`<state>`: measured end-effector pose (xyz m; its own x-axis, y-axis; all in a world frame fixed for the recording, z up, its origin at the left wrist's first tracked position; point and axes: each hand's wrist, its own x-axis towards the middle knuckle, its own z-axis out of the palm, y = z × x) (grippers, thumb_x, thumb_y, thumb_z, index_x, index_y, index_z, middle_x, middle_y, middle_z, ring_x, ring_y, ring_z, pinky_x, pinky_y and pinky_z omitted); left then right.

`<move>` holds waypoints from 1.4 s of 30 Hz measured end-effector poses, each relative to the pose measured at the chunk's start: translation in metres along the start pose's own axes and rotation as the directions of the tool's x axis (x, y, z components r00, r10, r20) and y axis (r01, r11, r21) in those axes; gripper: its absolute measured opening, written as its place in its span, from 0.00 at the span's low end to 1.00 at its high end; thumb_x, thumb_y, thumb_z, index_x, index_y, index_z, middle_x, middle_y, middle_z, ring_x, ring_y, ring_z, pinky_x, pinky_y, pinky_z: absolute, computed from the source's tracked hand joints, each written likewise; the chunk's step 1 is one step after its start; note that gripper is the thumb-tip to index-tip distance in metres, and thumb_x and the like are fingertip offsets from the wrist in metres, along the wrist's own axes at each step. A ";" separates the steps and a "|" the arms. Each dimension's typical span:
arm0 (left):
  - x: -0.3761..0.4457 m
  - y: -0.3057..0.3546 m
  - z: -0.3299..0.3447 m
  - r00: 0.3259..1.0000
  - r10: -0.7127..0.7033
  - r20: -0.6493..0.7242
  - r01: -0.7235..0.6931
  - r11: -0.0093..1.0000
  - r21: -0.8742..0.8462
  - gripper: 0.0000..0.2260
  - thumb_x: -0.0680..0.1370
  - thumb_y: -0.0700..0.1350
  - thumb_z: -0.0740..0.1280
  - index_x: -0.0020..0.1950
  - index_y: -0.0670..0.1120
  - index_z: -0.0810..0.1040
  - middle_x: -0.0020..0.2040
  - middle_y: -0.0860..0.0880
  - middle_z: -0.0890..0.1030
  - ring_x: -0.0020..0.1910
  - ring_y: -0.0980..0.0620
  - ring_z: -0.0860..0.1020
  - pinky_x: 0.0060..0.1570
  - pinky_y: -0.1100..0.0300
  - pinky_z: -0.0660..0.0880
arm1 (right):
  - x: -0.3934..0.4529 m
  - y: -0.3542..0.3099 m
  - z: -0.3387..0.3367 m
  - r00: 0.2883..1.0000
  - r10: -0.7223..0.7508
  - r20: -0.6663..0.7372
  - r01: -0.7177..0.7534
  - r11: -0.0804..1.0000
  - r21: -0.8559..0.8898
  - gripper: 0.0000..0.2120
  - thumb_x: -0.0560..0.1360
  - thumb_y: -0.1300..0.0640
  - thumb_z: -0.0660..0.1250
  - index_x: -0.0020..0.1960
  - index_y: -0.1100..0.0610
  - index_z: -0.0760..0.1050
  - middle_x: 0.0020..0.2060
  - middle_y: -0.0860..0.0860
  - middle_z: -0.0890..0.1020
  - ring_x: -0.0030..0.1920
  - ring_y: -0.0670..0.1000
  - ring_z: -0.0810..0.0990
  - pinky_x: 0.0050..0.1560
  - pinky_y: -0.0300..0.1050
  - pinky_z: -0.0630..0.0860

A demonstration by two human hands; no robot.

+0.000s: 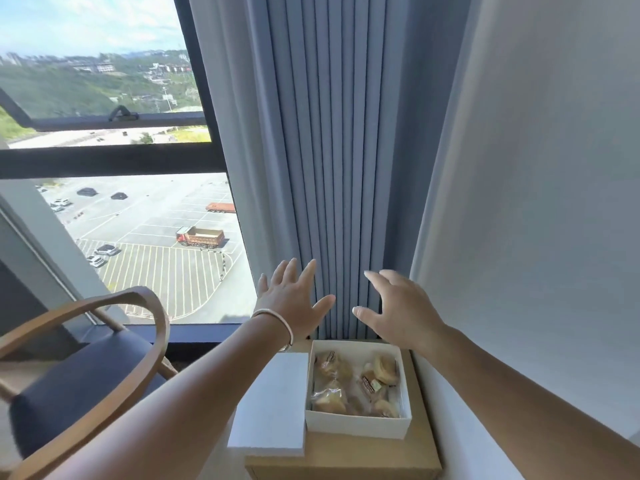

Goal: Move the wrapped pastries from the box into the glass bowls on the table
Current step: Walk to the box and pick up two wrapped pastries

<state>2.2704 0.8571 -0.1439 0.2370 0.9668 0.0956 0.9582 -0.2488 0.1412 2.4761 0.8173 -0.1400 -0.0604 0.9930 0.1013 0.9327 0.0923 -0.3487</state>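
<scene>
An open white box (356, 426) stands on a small wooden table (374, 455) against the wall. Several wrapped pastries (332, 393) lie inside it in clear wrappers. The white box lid (273, 407) lies flat to the left of the box. My left hand (291, 299) is stretched out above and beyond the box, fingers spread, holding nothing. My right hand (398, 306) hovers beside it with fingers loosely extended, also holding nothing. Neither hand touches the box. No glass bowls are in view.
A blue-grey curtain (329, 168) hangs right behind the table. A white wall (536, 202) closes off the right side. A wooden armchair with a dark blue cushion (86, 375) stands to the left, under a large window (104, 168).
</scene>
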 end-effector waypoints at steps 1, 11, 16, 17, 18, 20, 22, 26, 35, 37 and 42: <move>0.006 0.001 0.004 1.000 -0.008 0.010 0.008 1.000 0.006 0.34 0.76 0.68 0.49 0.77 0.56 0.43 0.79 0.47 0.48 0.77 0.48 0.43 0.73 0.43 0.43 | 0.007 0.003 0.004 1.000 -0.006 0.012 0.005 1.000 0.013 0.35 0.77 0.37 0.60 0.78 0.48 0.55 0.77 0.52 0.60 0.76 0.52 0.57 0.75 0.58 0.56; 0.046 -0.025 0.037 0.994 -0.043 0.099 0.044 0.999 -0.011 0.33 0.77 0.67 0.49 0.77 0.56 0.42 0.79 0.47 0.48 0.77 0.48 0.43 0.73 0.43 0.43 | 0.062 0.007 0.043 0.993 0.000 0.115 -0.005 0.999 0.040 0.34 0.77 0.37 0.59 0.78 0.47 0.54 0.77 0.50 0.59 0.76 0.52 0.56 0.75 0.58 0.55; 0.080 -0.054 0.054 0.991 -0.003 0.133 0.006 1.000 -0.025 0.33 0.77 0.67 0.49 0.77 0.56 0.42 0.79 0.47 0.48 0.77 0.47 0.43 0.73 0.42 0.44 | 0.088 -0.002 0.059 0.991 0.055 0.119 -0.056 0.998 0.009 0.34 0.77 0.37 0.60 0.78 0.48 0.54 0.77 0.50 0.60 0.76 0.51 0.58 0.74 0.58 0.58; 0.085 -0.059 0.056 0.991 0.011 0.137 -0.006 0.999 -0.035 0.33 0.77 0.67 0.49 0.77 0.56 0.42 0.79 0.47 0.48 0.77 0.47 0.43 0.73 0.42 0.44 | 0.092 -0.004 0.061 0.990 0.065 0.123 -0.065 0.998 0.002 0.34 0.77 0.37 0.60 0.78 0.48 0.54 0.77 0.50 0.60 0.76 0.51 0.58 0.74 0.58 0.58; 0.091 -0.063 0.058 0.990 0.027 0.136 -0.020 0.999 -0.049 0.33 0.77 0.67 0.49 0.77 0.56 0.42 0.79 0.47 0.48 0.77 0.47 0.44 0.73 0.42 0.44 | 0.097 -0.007 0.062 0.989 0.073 0.127 -0.073 0.997 -0.009 0.34 0.77 0.37 0.60 0.78 0.48 0.54 0.77 0.50 0.60 0.75 0.51 0.58 0.74 0.58 0.58; 0.102 -0.072 0.061 0.990 0.051 0.128 -0.042 0.996 -0.075 0.33 0.77 0.67 0.49 0.77 0.56 0.42 0.79 0.48 0.48 0.77 0.47 0.44 0.73 0.42 0.44 | 0.107 -0.011 0.063 0.989 0.086 0.120 -0.083 0.996 -0.029 0.34 0.77 0.37 0.60 0.78 0.48 0.54 0.76 0.50 0.61 0.75 0.52 0.59 0.74 0.58 0.59; 0.113 -0.080 0.062 0.990 0.067 0.125 -0.054 0.994 -0.099 0.33 0.77 0.67 0.49 0.77 0.56 0.42 0.79 0.48 0.48 0.77 0.47 0.43 0.73 0.42 0.43 | 0.117 -0.014 0.064 0.990 0.094 0.108 -0.090 0.995 -0.039 0.34 0.77 0.38 0.60 0.78 0.48 0.54 0.76 0.50 0.61 0.75 0.52 0.59 0.74 0.57 0.59; 0.131 -0.092 0.064 0.988 0.095 0.123 -0.081 0.990 -0.119 0.33 0.77 0.68 0.49 0.77 0.56 0.42 0.79 0.48 0.48 0.77 0.47 0.43 0.73 0.42 0.43 | 0.133 -0.021 0.065 0.989 0.111 0.102 -0.105 0.993 -0.062 0.34 0.77 0.37 0.60 0.78 0.48 0.54 0.77 0.50 0.60 0.76 0.52 0.58 0.74 0.58 0.58; 0.156 -0.101 0.079 0.978 0.127 0.163 -0.104 0.985 -0.140 0.34 0.76 0.68 0.48 0.77 0.56 0.41 0.79 0.48 0.48 0.77 0.47 0.43 0.73 0.42 0.44 | 0.149 -0.021 0.072 0.982 0.150 0.112 -0.140 0.986 -0.090 0.34 0.77 0.37 0.60 0.78 0.49 0.54 0.76 0.50 0.61 0.76 0.51 0.58 0.74 0.57 0.58; 0.159 -0.100 0.085 0.974 0.139 0.178 -0.114 0.983 -0.147 0.34 0.76 0.68 0.48 0.77 0.56 0.41 0.79 0.48 0.48 0.77 0.47 0.43 0.73 0.42 0.44 | 0.151 -0.018 0.076 0.979 0.167 0.116 -0.156 0.983 -0.098 0.34 0.77 0.37 0.60 0.78 0.49 0.54 0.76 0.49 0.61 0.75 0.51 0.58 0.73 0.57 0.59; 0.162 -0.098 0.109 0.959 0.148 0.241 -0.115 0.983 -0.145 0.33 0.77 0.67 0.49 0.77 0.56 0.41 0.79 0.47 0.48 0.77 0.47 0.44 0.74 0.42 0.45 | 0.152 -0.004 0.099 0.966 0.194 0.168 -0.179 0.979 -0.099 0.35 0.77 0.37 0.60 0.78 0.50 0.55 0.76 0.50 0.62 0.75 0.52 0.58 0.74 0.55 0.58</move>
<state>2.2325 1.0446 -0.2494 0.4077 0.9045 -0.1252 0.8912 -0.3643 0.2703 2.4278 0.9756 -0.2153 0.0627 0.9900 -0.1265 0.9589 -0.0949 -0.2674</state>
